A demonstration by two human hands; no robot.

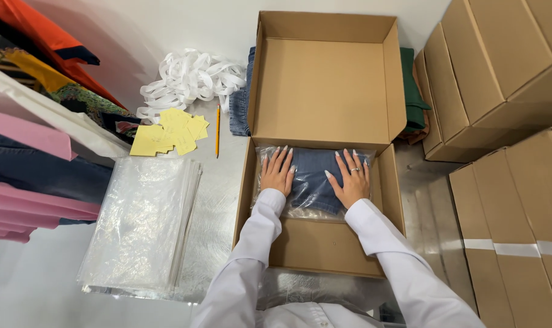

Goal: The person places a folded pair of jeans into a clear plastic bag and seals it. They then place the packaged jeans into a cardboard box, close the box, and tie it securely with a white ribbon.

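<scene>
- A bagged pair of jeans [312, 182], folded denim in a clear plastic bag, is seen lying inside the open cardboard box [324, 246], pushed up toward the far end of the tray, right under the raised lid.
- The left hand [277, 173] is laid flat on the left side of the bag, fingers [280, 159] spread open and pressed down, nothing gripped.
- The right hand [350, 178] is laid flat on the right side of it, fingers [347, 161] also stretched out and open; a ring can be made out on one of them.
- Both arms are covered by white sleeves [254, 240].
- The near part of the box floor is left bare.
- On the desk [218, 200] to the left, a stack of clear plastic bags [139, 225] is piled up, well apart from the box.
- Further back, yellow paper slips [169, 132] are scattered, with a pencil [217, 130] just beside them and a heap of white tape [191, 79] behind.
- Coloured garments [33, 121] are hung along the left edge.
- Closed cardboard boxes [507, 121] are stacked on the right.
- Folded denim and green cloth [412, 91] are tucked behind the lid.
</scene>
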